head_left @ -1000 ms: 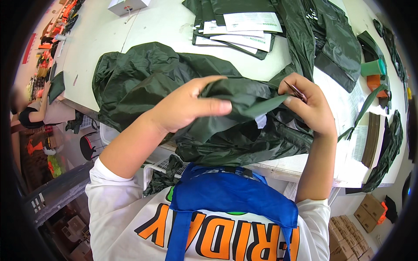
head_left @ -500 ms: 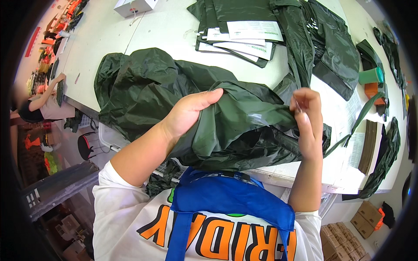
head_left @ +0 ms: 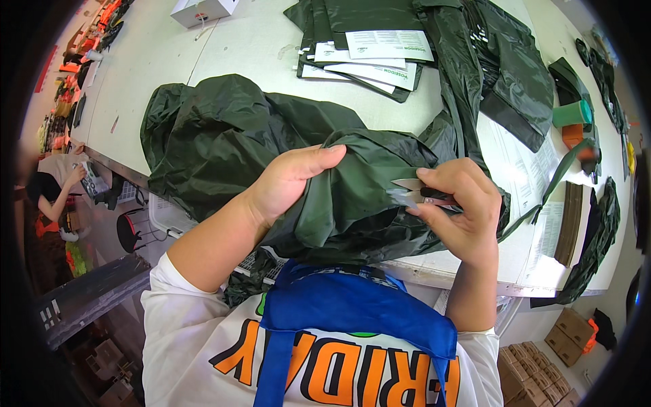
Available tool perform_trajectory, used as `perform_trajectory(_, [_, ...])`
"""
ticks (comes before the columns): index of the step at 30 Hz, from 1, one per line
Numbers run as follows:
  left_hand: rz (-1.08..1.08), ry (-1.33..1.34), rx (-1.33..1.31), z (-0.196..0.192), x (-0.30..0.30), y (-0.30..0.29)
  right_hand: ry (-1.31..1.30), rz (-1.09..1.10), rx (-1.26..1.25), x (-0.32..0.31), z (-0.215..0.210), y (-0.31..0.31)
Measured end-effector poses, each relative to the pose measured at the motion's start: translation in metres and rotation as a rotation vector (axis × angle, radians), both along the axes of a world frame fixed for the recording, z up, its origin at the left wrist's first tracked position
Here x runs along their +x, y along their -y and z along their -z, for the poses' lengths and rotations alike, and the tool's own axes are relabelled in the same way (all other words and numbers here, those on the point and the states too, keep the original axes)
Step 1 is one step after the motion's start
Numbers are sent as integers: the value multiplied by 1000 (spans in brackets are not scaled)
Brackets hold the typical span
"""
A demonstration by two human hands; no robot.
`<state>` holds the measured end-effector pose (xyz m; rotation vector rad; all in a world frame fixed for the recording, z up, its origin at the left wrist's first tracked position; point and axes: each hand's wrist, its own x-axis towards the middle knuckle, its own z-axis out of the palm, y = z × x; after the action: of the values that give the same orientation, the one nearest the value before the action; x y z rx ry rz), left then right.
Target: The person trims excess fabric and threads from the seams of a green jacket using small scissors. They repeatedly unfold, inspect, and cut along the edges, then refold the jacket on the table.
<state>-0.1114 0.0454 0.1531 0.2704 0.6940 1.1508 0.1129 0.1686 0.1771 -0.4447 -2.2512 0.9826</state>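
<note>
A dark green, thin coated-fabric garment or cover [head_left: 224, 129] lies crumpled across the near side of the table. My left hand [head_left: 288, 178] is closed on a fold of it, thumb on top and fingers hidden beneath. To the right, my right hand [head_left: 461, 200] pinches a small pair of thread snips [head_left: 409, 184] between thumb and fingers. Their two metal blades are apart and point left, right over the green fabric between my hands. Whether the blades touch the cloth I cannot tell.
Flat dark green pouches with white printed cards [head_left: 390, 46] are stacked at the back of the white table [head_left: 254, 47]. A white box [head_left: 202, 10] stands far left, a green tape roll [head_left: 571, 114] at right. Another person [head_left: 57, 183] works at the table's left side.
My right hand has moved left and turned, bringing the snips over the fabric with their blades in view. My left hand keeps its hold. The other person's hands have shifted.
</note>
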Motion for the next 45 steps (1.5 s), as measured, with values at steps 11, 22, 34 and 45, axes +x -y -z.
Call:
perform_trajectory(11, [-39, -29, 4, -11, 7, -4, 40, 43, 85, 0, -5, 5])
perform_trajectory(22, [-30, -78, 7, -13, 6, -4, 84, 23, 150, -1, -11, 5])
perform_trajectory(34, [-76, 135, -119, -6, -6, -17, 88, 24, -713, 7, 31, -33])
perform_trajectory(45, [281, -1480, 349, -51, -14, -16, -52, 461, -262, 9, 2, -33])
